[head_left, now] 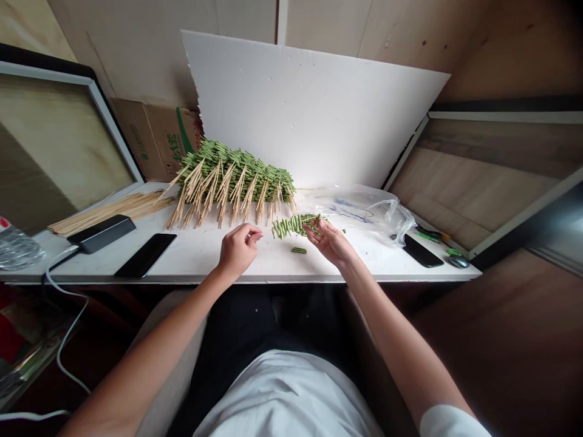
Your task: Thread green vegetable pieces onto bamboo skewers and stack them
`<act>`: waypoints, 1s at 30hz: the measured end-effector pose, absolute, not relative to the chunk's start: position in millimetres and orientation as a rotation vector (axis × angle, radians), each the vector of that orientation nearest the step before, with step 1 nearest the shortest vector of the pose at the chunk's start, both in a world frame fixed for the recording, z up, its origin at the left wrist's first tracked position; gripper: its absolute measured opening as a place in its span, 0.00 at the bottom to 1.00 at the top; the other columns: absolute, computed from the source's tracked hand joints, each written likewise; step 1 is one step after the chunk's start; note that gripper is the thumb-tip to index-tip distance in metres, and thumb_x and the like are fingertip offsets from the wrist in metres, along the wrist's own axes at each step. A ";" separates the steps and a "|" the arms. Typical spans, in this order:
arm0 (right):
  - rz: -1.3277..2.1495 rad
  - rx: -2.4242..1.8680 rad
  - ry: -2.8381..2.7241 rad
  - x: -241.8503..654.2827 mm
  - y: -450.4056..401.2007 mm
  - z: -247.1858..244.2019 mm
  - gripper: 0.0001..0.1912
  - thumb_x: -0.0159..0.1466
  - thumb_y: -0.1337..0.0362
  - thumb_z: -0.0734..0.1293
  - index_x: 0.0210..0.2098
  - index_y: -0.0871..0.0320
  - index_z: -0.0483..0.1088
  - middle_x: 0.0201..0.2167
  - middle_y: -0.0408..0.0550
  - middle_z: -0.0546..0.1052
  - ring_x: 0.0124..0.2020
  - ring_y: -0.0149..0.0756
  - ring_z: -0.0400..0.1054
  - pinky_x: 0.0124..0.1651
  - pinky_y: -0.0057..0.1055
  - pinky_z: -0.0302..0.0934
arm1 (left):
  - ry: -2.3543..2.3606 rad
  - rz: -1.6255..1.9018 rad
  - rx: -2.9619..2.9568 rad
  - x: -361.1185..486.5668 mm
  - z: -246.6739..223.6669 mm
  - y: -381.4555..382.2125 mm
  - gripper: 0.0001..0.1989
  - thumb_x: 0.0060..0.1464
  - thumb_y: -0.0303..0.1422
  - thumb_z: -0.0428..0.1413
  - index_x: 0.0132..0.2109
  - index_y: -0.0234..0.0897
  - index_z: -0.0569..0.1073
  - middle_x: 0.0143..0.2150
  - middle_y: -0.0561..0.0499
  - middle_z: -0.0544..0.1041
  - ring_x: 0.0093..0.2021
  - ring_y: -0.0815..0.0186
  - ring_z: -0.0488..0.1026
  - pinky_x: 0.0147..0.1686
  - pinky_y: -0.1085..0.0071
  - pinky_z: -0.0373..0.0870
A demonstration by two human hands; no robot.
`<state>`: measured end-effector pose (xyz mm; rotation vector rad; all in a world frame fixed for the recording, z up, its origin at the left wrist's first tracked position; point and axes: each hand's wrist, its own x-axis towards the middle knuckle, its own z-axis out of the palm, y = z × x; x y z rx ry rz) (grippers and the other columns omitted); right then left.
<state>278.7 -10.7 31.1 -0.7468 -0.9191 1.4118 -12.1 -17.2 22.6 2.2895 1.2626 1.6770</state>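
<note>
My left hand (pixel 238 247) is curled over the white table (pixel 268 264), fingertips pinched together; whatever they may hold is too small to make out. My right hand (pixel 331 241) has its thumb and fingers closed on the right part of a skewer threaded with short green pieces (pixel 288 226). Between my hands, nearer the front edge, lies a small green bundle (pixel 299 250). Behind my left hand rises a large pile of green skewered pieces (pixel 246 170), with bare wooden stick ends (pixel 220 194) pointing toward me.
Loose sticks (pixel 122 207), a black box (pixel 102 233) with a cable and a phone (pixel 146 255) lie left. On the right are a clear plastic bag (pixel 387 212), a dark phone (pixel 422 250), pliers (pixel 432 233) and a mouse (pixel 458 261). A white board (pixel 310 115) stands behind.
</note>
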 end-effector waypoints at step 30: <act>1.238 -0.850 -0.905 270.8 -17.3 38.9 0.20 0.52 0.50 0.84 0.38 0.52 0.82 0.44 0.48 0.87 0.57 0.48 0.79 0.38 0.29 0.75 | 1.273 1.644 2.366 -15.9 21.3 -14.5 0.07 0.63 0.26 0.58 0.37 0.38 0.79 0.35 0.49 0.84 0.33 0.62 0.80 0.35 0.68 0.73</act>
